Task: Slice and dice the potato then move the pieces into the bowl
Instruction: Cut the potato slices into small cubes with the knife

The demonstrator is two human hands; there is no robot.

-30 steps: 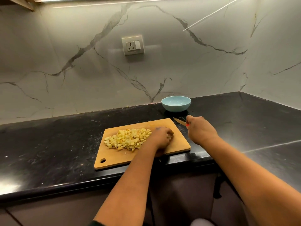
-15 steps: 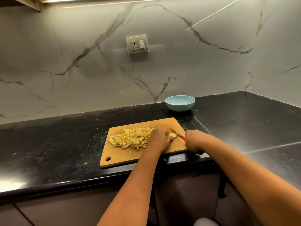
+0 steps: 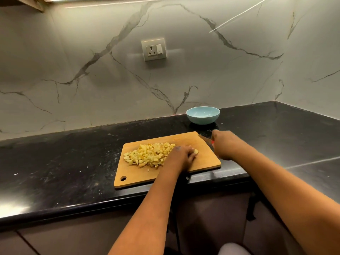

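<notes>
A pile of diced potato (image 3: 149,154) lies on the left half of a wooden cutting board (image 3: 206,159). My left hand (image 3: 181,156) curls over a small uncut potato piece (image 3: 195,151) at the pile's right edge and holds it down. My right hand (image 3: 223,144) grips a knife with a red handle; its blade (image 3: 203,138) points up and left over the board's far right corner, lifted away from the piece. A light blue bowl (image 3: 203,115) stands behind the board near the wall, and I see nothing inside it.
The board sits near the front edge of a black stone counter (image 3: 73,159). A marble-look wall with a socket (image 3: 153,49) rises behind. The counter turns a corner at the far right.
My right hand has swung the knife back and up from beside the potato piece to the board's far right corner. My left hand stays on the piece.
</notes>
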